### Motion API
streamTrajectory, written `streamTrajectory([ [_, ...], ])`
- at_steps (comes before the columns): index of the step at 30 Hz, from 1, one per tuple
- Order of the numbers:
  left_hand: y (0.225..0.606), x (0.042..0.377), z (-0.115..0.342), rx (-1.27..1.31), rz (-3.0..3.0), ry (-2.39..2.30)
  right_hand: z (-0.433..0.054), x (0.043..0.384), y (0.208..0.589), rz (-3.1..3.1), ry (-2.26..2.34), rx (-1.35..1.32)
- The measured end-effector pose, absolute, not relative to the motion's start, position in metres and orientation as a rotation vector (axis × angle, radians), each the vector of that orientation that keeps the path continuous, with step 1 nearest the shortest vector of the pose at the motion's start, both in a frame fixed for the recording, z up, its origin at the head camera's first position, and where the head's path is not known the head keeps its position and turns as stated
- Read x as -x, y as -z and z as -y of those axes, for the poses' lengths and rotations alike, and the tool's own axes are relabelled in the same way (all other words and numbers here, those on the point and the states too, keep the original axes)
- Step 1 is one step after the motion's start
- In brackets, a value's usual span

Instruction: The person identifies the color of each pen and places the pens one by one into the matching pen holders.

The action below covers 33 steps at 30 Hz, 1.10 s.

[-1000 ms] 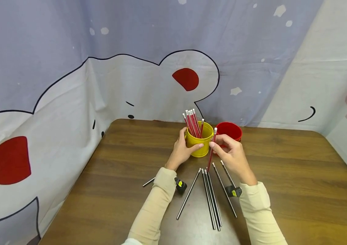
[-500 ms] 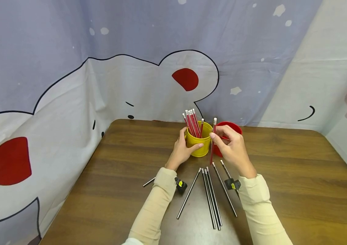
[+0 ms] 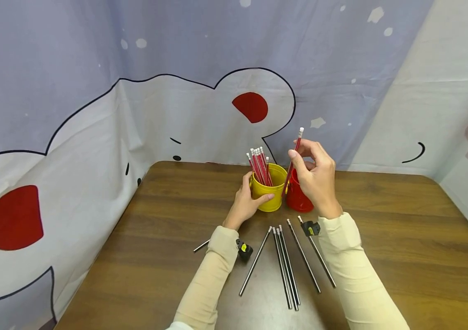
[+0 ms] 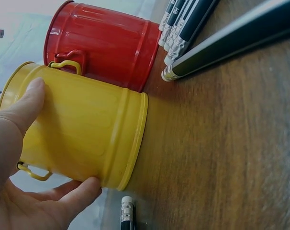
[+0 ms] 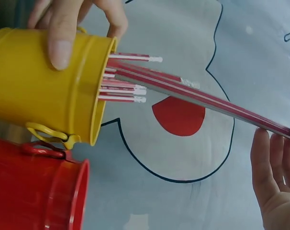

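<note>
My left hand (image 3: 245,201) holds the yellow bucket (image 3: 270,204) by its side, thumb across the front and fingers round the left. Several red pencils (image 3: 260,167) lean inside the bucket, white eraser ends up. Raised to the right, my right hand (image 3: 318,172) pinches another red pencil (image 3: 298,143) near its eraser end. That pencil slants down to the left, its lower end overlapping the right side of the yellow bucket in the head view. The right wrist view shows the held pencil (image 5: 207,99) running toward the mouth of the yellow bucket (image 5: 49,81).
Close beside the yellow bucket, on its right, stands a red bucket (image 3: 298,199). Several dark pencils (image 3: 286,270) lie spread on the wooden table (image 3: 168,220) between the forearms, one partly hidden by the left sleeve. A patterned cloth (image 3: 201,114) hangs behind the table.
My right hand has lifted the red pencil up from the table and moved slightly right. One pencil in the yellow bucket now leans closer to the others. My left hand stays put.
</note>
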<state>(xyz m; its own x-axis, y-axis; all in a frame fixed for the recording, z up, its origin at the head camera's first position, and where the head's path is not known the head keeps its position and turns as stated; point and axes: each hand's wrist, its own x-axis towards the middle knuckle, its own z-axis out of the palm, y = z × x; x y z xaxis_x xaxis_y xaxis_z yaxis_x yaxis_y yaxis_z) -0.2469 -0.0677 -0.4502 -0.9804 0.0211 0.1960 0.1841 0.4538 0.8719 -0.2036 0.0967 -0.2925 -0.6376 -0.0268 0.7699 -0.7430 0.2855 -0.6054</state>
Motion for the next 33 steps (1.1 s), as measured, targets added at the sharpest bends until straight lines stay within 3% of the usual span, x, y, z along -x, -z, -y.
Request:
streamTrajectory([
  [15,0.45,0.247,0.067,0.194,2.531,1.567,-0.083,0.223,0.285,1.875,-1.326,-0.719],
  [33,0.448,0.247,0.067,0.2,2.539,1.569,-0.082,0.251,0.32,1.916,-1.308,-0.714],
])
